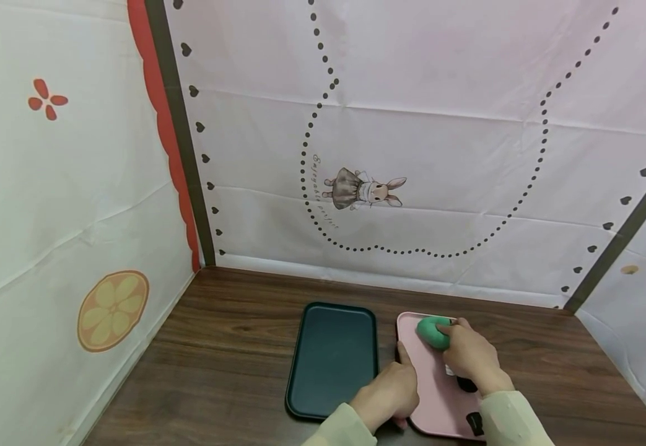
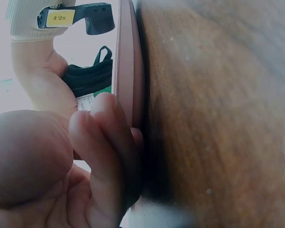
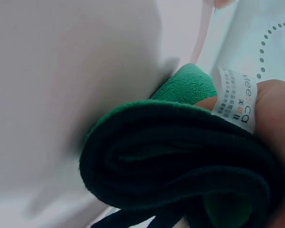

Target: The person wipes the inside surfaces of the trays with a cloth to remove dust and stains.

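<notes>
A green, plush-looking rolled cloth with a dark lining [image 1: 431, 333] lies over the far part of a pink tray [image 1: 431, 384]. My right hand [image 1: 470, 356] grips it from above, index finger pressed on the green part. In the right wrist view, the dark layered end of the cloth [image 3: 175, 156] faces the camera, with a white printed label [image 3: 236, 97] and thin dark straps. My left hand [image 1: 392, 393] holds the left rim of the pink tray, its index finger pointing forward along the edge. In the left wrist view, its curled fingers [image 2: 102, 137] touch the tray's side wall [image 2: 127, 61].
A dark green tray [image 1: 334, 359] lies on the brown wooden table [image 1: 217, 341], left of the pink one. White printed cloth walls [image 1: 434, 155] stand behind and at both sides. A black camera mount with a yellow label [image 2: 99, 19] is on my right wrist.
</notes>
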### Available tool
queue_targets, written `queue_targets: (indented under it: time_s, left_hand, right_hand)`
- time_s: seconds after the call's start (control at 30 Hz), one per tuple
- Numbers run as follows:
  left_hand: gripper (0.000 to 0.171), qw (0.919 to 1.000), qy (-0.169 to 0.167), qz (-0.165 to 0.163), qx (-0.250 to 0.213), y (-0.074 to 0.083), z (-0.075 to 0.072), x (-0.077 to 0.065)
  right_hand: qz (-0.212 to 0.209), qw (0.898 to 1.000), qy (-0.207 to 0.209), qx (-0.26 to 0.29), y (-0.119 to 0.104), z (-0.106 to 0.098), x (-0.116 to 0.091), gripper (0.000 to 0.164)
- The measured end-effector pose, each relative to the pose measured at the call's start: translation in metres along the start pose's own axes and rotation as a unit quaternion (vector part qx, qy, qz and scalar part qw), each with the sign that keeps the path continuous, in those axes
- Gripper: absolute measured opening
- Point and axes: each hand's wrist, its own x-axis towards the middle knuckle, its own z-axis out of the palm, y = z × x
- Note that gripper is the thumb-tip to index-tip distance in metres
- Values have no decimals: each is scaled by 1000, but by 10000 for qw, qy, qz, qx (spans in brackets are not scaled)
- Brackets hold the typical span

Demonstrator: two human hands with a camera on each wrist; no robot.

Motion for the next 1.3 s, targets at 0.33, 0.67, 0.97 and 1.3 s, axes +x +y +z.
queue_targets:
  time_s: [0.33, 0.67, 0.97, 1.3]
  left_hand:
    - [89, 9999, 88, 54, -25, -1, 1, -1]
    - [90, 10000, 5, 78, 46, -1, 0, -1]
    - [88, 9998, -165, 63, -64, -2, -3, 0]
    - [88, 9997, -170, 99, -107, -3, -2, 0]
  right_hand:
    - [246, 9997, 41, -27, 7, -2, -3, 62]
    - [342, 9994, 95, 13, 14, -4, -6, 59]
    - [224, 9997, 40, 43, 21, -4, -4, 59]
    - [-68, 9998, -82, 158, 29, -6, -8, 62]
